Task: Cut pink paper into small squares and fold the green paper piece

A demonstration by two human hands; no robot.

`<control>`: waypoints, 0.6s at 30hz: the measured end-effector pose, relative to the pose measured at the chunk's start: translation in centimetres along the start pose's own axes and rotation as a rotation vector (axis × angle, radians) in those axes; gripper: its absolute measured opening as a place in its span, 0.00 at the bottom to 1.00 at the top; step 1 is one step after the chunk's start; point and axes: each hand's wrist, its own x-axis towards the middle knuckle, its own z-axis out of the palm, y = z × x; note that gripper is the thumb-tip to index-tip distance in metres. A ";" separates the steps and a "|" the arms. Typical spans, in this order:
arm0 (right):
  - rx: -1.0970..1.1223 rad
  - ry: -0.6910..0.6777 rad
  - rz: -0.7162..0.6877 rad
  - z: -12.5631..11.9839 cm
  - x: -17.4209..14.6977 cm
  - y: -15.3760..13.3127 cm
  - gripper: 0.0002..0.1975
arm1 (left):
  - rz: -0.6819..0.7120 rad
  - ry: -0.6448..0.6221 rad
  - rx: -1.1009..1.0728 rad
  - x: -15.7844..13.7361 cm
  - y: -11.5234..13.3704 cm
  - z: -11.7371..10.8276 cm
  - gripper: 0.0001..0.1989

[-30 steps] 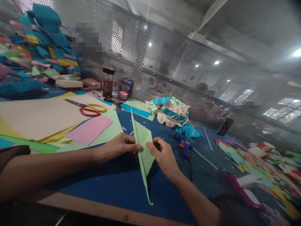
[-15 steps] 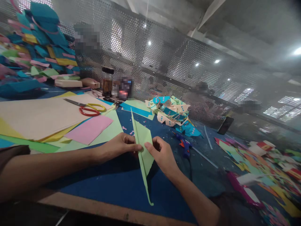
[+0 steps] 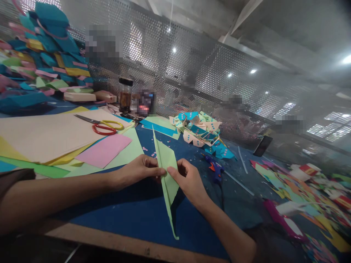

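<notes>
Between my two hands is a folded piece of light green paper (image 3: pixel 170 160), held upright above the blue table top (image 3: pixel 120 219). It has a long narrow fold that ends in a thin curled tip near the table's front edge. My left hand (image 3: pixel 146 168) pinches the folded edge from the left. On the other side, my right hand (image 3: pixel 189 177) grips the wider flap, its thumb flat on the paper and its other fingers partly hidden behind. Both thumbs come close together at the middle of the sheet.
Scissors (image 3: pixel 108 126) lie on stacked paper sheets (image 3: pixel 49 135) at left, by a pink sheet (image 3: pixel 105 149). A glue gun (image 3: pixel 216 171) and glue sticks lie right of my hands. Behind are folded paper boats (image 3: pixel 200 129) and a jar (image 3: pixel 125 95). Paper scraps (image 3: pixel 296 182) cover the right.
My right thumb has shifted very slightly to the left on the green paper. Otherwise the hands and the things on the table look the same.
</notes>
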 end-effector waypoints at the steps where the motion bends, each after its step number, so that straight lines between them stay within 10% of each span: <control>1: -0.002 -0.001 -0.002 0.0 0.0 0.0 0.15 | -0.001 0.001 -0.003 0.0 0.0 0.0 0.15; 18: -0.052 0.008 -0.039 -0.3 0.1 0.0 0.17 | -0.017 0.088 0.018 -0.3 0.9 0.2 0.14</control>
